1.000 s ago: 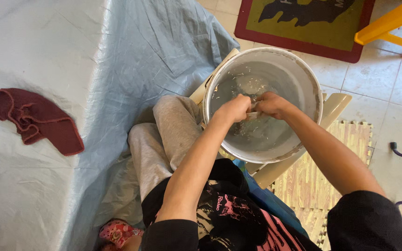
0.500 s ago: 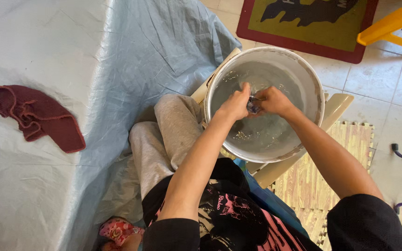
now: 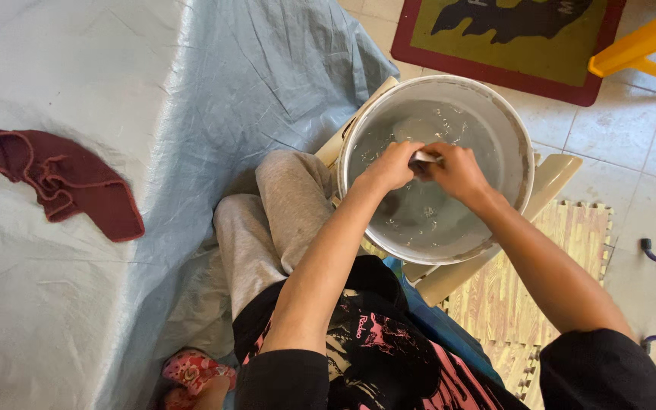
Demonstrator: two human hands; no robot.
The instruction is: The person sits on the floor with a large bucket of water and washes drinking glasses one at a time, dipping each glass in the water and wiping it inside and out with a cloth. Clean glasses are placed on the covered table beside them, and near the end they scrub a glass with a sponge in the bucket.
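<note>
- While both hands work over the bucket (image 3: 521,144), the left hand (image 3: 390,165) and right hand (image 3: 455,170) are closed together on a small pale item (image 3: 424,157), each gripping one end; what the item is, cannot tell, too small and mostly covered.
- Item sits just above the water (image 3: 427,216), in the middle of the bucket, pinched between the two fists.
- Water looks cloudy grey with bits of foam near the far side.
- Step in hand, as a judgement: scrubbing or wringing the small item over the water, mid-wash rather than start or finish.
- Next move would call for a firm grip on both ends and keeping the item over the bucket so drips fall inside; wet, it will likely be slippery.
- Bucket rests on a cream stool (image 3: 548,178), just beside the person's knee in grey trousers (image 3: 282,212).
- A dark red cloth (image 3: 62,178) lies crumpled on the blue-grey sheet (image 3: 191,83), well apart from the bucket, untouched.
- Floor side: a red-edged rug (image 3: 510,30), a yellow chair leg (image 3: 639,49), a wood-pattern mat (image 3: 563,250) under the stool.
</note>
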